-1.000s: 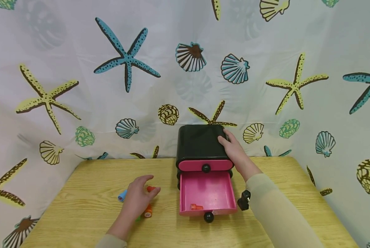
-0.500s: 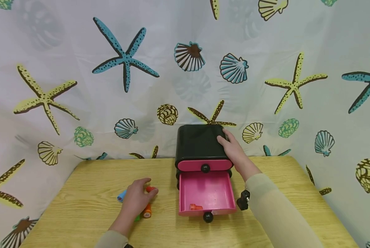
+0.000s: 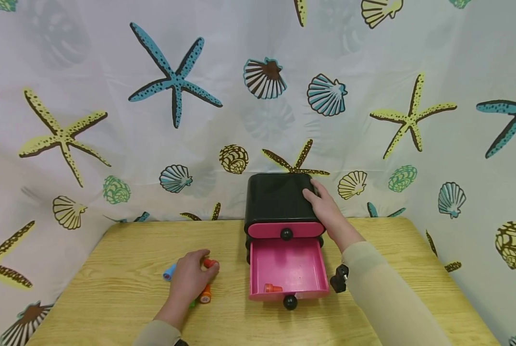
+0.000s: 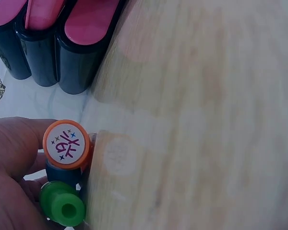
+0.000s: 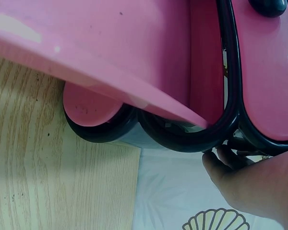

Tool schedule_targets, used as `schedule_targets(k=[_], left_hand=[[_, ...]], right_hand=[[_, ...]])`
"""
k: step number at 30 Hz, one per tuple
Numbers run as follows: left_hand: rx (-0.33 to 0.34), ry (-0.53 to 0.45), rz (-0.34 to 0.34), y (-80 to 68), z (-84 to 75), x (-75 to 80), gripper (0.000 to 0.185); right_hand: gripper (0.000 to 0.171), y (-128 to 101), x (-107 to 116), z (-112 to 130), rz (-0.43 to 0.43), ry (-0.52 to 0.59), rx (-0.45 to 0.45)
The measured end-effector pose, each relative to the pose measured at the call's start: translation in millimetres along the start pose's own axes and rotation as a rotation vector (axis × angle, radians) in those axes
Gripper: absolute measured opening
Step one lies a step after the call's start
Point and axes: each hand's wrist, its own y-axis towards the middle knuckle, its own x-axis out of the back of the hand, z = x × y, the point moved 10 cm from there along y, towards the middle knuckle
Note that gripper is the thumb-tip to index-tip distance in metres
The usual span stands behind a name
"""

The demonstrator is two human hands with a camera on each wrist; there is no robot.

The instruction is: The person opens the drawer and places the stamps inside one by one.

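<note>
My left hand point(image 3: 189, 278) is low over a small cluster of toy stamps on the table. Its thumb and index finger curve around a red stamp point(image 3: 210, 263), and a small gap shows above it. Beside the hand lie an orange stamp point(image 4: 66, 144), a green stamp point(image 4: 62, 203) and a blue stamp point(image 3: 169, 273). My right hand point(image 3: 329, 211) holds the upper right edge of a black and pink drawer unit point(image 3: 279, 197), thumb on top and fingers down its side. Below the top compartment, a pink drawer point(image 3: 288, 264) is pulled out with an orange-red stamp point(image 3: 272, 288) in it.
The wooden table point(image 3: 124, 298) reaches back to a white curtain point(image 3: 258, 134) printed with starfish and shells. A black knob point(image 3: 290, 302) sticks out from the pulled drawer's front. Beside the right sleeve hangs a small black device point(image 3: 339, 278).
My left thumb and index finger have drawn slightly nearer to each other around the red stamp. The right hand, the drawer and the stamp inside it have stayed in place.
</note>
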Motion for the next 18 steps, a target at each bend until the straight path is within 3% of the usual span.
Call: schedule_targets(k=[18], left_hand=[[0.024, -0.009, 0.003, -0.2, 5.3, -2.0, 0.047]], right_hand=[[0.070, 2.4, 0.5, -2.9, -0.004, -0.003, 0.000]])
